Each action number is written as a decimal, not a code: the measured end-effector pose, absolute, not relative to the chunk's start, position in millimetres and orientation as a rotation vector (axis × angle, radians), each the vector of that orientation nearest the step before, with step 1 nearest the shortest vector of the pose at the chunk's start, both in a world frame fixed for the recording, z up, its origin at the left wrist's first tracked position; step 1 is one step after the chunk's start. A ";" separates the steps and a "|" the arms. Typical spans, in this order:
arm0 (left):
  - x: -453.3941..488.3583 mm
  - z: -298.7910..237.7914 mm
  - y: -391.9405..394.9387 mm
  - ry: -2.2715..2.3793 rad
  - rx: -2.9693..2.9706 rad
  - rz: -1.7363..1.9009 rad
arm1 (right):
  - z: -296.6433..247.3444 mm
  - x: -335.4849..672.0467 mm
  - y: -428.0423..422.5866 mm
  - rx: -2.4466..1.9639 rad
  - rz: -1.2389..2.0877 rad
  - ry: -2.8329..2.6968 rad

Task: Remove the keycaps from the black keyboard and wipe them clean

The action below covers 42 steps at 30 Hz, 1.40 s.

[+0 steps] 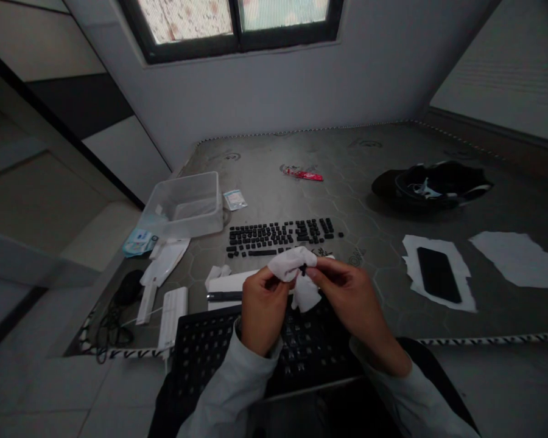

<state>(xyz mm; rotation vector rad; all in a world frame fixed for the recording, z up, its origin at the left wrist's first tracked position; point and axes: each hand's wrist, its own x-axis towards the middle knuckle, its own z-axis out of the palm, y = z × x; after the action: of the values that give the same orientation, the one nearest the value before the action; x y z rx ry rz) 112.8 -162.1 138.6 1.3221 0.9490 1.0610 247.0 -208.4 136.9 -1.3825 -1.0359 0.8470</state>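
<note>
My left hand [265,310] is closed on a crumpled white wipe [307,293], which hangs down between both hands. My right hand [354,295] pinches a small black keycap [302,268] against the cloth with thumb and fingers; part of it is hidden. Below my hands, a black keyboard base [205,347] with bare switches lies across my lap. Rows of loose black keycaps [274,234] are laid out on the mat just beyond my hands.
A clear plastic bin [182,204] stands at the left, near a white power strip [172,316] and a cable. A phone [438,274] lies on white paper at the right, with a dark bag [411,188] behind it. A red packet [304,174] lies farther back.
</note>
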 end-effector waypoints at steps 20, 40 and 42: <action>113.4 138.3 -171.3 0.948 1.802 1.113 | 137.6 239.9 -210.0 -1.397 0.672 -0.774; 106.7 139.4 -171.5 1.007 1.564 1.207 | 142.5 244.9 -213.0 -1.267 0.807 -0.967; 107.6 140.5 -171.0 0.999 1.461 1.154 | 142.5 244.9 -212.6 -1.241 0.822 -0.987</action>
<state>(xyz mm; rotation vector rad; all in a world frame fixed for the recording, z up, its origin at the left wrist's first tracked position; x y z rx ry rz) 107.6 -171.0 140.5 1.4606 0.9991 1.1543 244.9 -212.6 142.5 -1.2410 -0.9872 0.8219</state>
